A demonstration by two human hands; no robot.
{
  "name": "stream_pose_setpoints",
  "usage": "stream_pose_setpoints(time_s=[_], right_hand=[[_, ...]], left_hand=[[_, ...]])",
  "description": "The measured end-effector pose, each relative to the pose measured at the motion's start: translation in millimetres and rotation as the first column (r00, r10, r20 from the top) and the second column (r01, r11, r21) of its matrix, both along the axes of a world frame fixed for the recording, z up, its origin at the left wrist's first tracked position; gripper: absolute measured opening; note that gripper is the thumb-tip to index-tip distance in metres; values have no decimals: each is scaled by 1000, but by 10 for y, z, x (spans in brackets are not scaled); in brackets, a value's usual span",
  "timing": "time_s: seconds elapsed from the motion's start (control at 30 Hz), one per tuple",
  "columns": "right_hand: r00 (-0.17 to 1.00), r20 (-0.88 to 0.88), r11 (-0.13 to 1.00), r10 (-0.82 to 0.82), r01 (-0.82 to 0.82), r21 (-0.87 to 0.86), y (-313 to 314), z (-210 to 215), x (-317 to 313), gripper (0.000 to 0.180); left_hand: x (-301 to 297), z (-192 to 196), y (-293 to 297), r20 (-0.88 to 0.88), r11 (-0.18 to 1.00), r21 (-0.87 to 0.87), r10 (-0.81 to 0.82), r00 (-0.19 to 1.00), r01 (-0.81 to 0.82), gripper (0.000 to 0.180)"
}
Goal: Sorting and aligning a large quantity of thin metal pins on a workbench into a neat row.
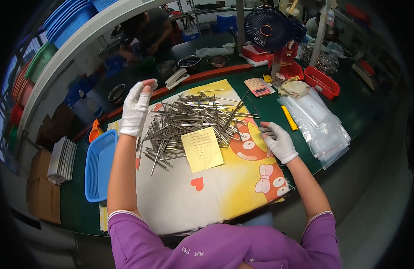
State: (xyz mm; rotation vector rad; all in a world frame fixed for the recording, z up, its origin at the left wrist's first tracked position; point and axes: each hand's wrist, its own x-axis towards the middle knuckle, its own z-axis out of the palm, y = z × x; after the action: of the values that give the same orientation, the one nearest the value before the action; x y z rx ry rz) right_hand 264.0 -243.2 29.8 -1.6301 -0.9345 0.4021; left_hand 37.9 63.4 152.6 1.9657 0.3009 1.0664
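On green workbench (346, 112), printed cloth (225, 188), metal rods (189, 121), blue basket (99, 166), workshop clutter behind

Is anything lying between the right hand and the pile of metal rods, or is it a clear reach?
Nothing visible blocks it. The right hand rests on the cloth at the right edge of the metal rods. The yellow paper slip lies on the pile's near side, left of the hand.

Two white-gloved hands: left (136, 107), right (277, 140). One heap of thin metal rods (193, 119), too many to count; one yellow paper slip (201, 149); one blue plastic basket (98, 167) at nine o'clock; one pink calculator (257, 86); two red plastic trays (321, 81) at two o'clock.
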Motion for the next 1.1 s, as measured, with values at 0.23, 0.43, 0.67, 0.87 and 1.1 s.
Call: stream_pose_setpoints(time_s=[0.23,0.43,0.67,0.87,1.1], right_hand=[[972,26,965,-234,228,131,331,149,275,39],[817,-426,780,-390,539,319,863,910,850,46],[742,-429,635,-515,667,390,1127,1205,1951,44],[691,-399,514,-603,719,468,1344,1205,1977,41],[660,-371,450,-653,733,510,1508,1139,2046,39]], left_hand=[[-1186,-527,-424,-144,926,360,178,973,-116,23],[-1744,-1003,-646,-59,839,532,176,983,-118,25],[-1841,-1224,-472,-84,792,606,155,984,-73,32],[-1808,-1273,-528,-196,820,572,147,969,-9,31],[-1762,-1275,-479,-253,848,530,142,957,14,32]])
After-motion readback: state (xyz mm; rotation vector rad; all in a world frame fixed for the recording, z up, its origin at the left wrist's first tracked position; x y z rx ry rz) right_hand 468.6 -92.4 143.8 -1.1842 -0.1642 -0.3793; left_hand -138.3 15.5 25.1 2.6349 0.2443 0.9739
